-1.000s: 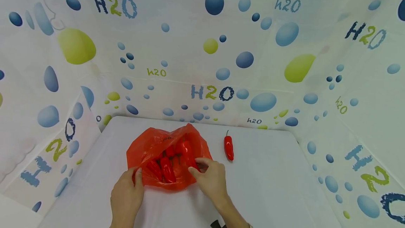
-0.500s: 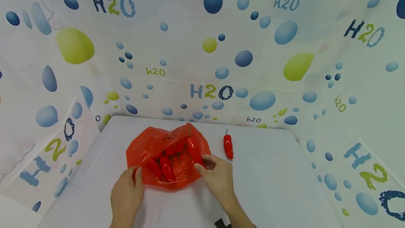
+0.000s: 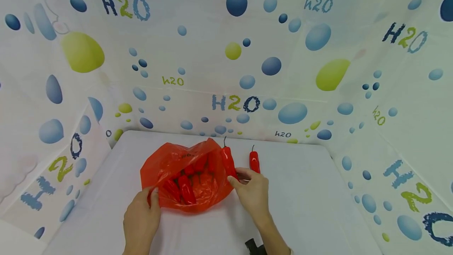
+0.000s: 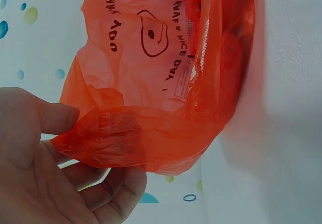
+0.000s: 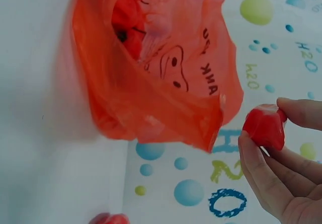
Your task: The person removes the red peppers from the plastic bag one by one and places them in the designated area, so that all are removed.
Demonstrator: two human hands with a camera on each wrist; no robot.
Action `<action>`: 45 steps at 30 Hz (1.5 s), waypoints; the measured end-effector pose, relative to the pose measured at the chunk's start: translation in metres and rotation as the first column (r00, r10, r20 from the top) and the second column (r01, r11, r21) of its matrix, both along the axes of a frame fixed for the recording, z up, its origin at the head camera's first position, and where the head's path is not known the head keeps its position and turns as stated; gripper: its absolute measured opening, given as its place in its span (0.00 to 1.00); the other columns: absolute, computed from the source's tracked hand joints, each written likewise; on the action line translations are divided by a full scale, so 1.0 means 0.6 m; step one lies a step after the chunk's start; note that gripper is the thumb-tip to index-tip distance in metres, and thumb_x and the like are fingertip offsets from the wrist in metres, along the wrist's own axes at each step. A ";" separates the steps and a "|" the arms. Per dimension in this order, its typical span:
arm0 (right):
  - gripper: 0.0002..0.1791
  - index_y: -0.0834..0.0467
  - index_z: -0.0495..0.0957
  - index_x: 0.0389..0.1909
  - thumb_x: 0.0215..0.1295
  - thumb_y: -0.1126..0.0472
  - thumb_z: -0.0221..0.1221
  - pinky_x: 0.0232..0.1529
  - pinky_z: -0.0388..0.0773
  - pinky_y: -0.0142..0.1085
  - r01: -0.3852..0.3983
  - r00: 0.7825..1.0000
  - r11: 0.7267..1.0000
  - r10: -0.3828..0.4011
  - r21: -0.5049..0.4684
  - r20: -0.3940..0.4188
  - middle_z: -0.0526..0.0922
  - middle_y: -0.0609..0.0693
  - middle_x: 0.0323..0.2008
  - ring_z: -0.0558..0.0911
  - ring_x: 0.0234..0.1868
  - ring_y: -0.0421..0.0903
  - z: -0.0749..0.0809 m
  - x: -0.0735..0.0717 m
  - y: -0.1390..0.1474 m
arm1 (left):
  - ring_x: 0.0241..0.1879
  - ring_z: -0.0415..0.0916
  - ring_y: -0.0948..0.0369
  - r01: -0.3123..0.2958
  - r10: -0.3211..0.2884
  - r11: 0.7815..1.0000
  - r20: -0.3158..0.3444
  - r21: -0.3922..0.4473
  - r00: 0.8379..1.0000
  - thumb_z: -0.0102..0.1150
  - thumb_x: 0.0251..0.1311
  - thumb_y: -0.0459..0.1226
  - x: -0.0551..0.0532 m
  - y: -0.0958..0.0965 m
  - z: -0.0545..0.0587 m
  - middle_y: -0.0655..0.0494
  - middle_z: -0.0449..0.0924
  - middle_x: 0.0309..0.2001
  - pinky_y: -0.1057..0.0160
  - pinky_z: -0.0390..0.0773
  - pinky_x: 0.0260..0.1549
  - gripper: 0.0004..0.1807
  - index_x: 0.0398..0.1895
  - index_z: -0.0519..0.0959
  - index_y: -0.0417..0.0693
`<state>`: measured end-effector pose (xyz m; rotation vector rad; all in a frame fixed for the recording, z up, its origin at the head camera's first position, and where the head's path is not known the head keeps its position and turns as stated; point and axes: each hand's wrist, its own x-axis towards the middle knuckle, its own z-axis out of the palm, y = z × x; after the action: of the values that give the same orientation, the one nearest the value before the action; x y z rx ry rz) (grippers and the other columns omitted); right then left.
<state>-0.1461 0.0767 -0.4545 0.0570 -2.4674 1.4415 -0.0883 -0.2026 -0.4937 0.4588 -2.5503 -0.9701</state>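
Observation:
A red plastic bag (image 3: 166,156) lies on the table with its mouth open, and several red chili peppers (image 3: 186,190) are inside. My left hand (image 3: 142,217) pinches the bag's left edge; in the left wrist view the thumb and fingers (image 4: 126,183) hold the thin film. My right hand (image 3: 252,192) holds a single red chili pepper (image 3: 228,159) by its lower end, stem up, just beyond the bag's right side. In the right wrist view that pepper (image 5: 265,127) sits between thumb and fingertips, apart from the bag.
Another red chili pepper (image 3: 254,161) lies on the white table (image 3: 301,192) behind my right hand, partly hidden by it. A patterned curtain (image 3: 198,50) surrounds the table at the back and sides. Something black (image 3: 255,247) shows by the right wrist.
My right hand has moved to the right, drawing the gripped chili pepper out of the bag's mouth and past its edge. My left hand keeps its hold on the bag.

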 end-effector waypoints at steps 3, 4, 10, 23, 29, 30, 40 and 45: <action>0.18 0.58 0.89 0.51 0.60 0.59 0.76 0.38 0.88 0.40 0.025 1.000 1.000 -0.025 -0.010 -0.006 0.91 0.51 0.42 0.90 0.42 0.49 -0.003 -0.006 0.009 | 0.48 0.82 0.32 -0.004 0.004 1.000 0.004 -0.001 1.000 0.50 0.79 0.41 0.000 -0.001 -0.001 0.35 0.85 0.48 0.30 0.76 0.44 0.18 0.53 0.82 0.36; 0.18 0.59 0.89 0.51 0.60 0.59 0.76 0.38 0.88 0.40 0.034 0.999 0.999 -0.034 -0.009 -0.010 0.91 0.52 0.42 0.90 0.42 0.49 -0.004 -0.008 0.012 | 0.48 0.82 0.32 -0.004 0.004 1.000 0.008 -0.001 1.000 0.50 0.79 0.41 0.000 -0.001 -0.001 0.35 0.85 0.48 0.30 0.76 0.45 0.18 0.53 0.82 0.36; 0.19 0.60 0.89 0.51 0.60 0.59 0.76 0.38 0.88 0.42 0.092 0.996 0.996 -0.092 0.007 -0.018 0.91 0.53 0.39 0.90 0.39 0.49 -0.013 -0.023 0.031 | 0.50 0.81 0.32 0.001 -0.001 1.000 0.037 0.005 0.999 0.50 0.79 0.42 0.001 -0.003 -0.002 0.33 0.84 0.50 0.30 0.76 0.47 0.19 0.55 0.82 0.34; 0.17 0.61 0.89 0.50 0.61 0.60 0.75 0.37 0.88 0.43 0.197 0.980 0.980 -0.197 0.008 0.012 0.91 0.56 0.39 0.89 0.39 0.52 -0.050 -0.070 0.078 | 0.49 0.81 0.31 -0.004 0.004 1.000 0.009 -0.014 1.000 0.50 0.79 0.41 0.000 -0.003 -0.006 0.34 0.84 0.49 0.29 0.76 0.45 0.19 0.53 0.82 0.35; 0.16 0.63 0.89 0.49 0.62 0.61 0.73 0.36 0.88 0.44 0.259 0.965 0.966 -0.260 0.030 0.033 0.91 0.57 0.39 0.89 0.40 0.53 -0.069 -0.090 0.102 | 0.48 0.81 0.31 0.001 -0.001 1.000 0.013 -0.015 1.000 0.50 0.79 0.41 -0.002 0.002 -0.005 0.34 0.85 0.49 0.29 0.76 0.45 0.18 0.53 0.82 0.35; 0.16 0.63 0.89 0.49 0.63 0.60 0.73 0.37 0.88 0.44 0.266 0.963 0.964 -0.267 0.032 0.038 0.91 0.57 0.40 0.89 0.41 0.53 -0.072 -0.093 0.106 | 0.49 0.81 0.31 0.003 -0.002 1.000 0.015 -0.014 1.000 0.50 0.79 0.42 -0.002 0.003 -0.005 0.35 0.85 0.49 0.29 0.76 0.45 0.18 0.53 0.82 0.35; 0.16 0.65 0.87 0.50 0.66 0.59 0.70 0.38 0.88 0.46 0.304 0.950 0.952 -0.306 0.033 0.059 0.90 0.61 0.41 0.89 0.41 0.56 -0.108 -0.120 0.127 | 0.49 0.81 0.31 0.002 -0.001 1.000 0.029 -0.011 1.000 0.49 0.79 0.41 -0.002 0.002 -0.001 0.34 0.84 0.50 0.29 0.76 0.46 0.19 0.53 0.82 0.34; 0.16 0.65 0.88 0.48 0.65 0.59 0.71 0.36 0.88 0.45 0.331 0.939 0.943 -0.334 0.043 0.083 0.90 0.61 0.40 0.89 0.39 0.56 -0.123 -0.128 0.134 | 0.50 0.81 0.31 0.003 -0.002 1.000 0.041 -0.006 0.999 0.49 0.79 0.42 -0.003 0.001 -0.005 0.34 0.84 0.51 0.29 0.76 0.46 0.19 0.54 0.82 0.36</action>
<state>-0.2230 0.1570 -0.5286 -0.4094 -2.4181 1.2867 -0.0899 -0.2020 -0.4965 0.4786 -2.5904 -0.9625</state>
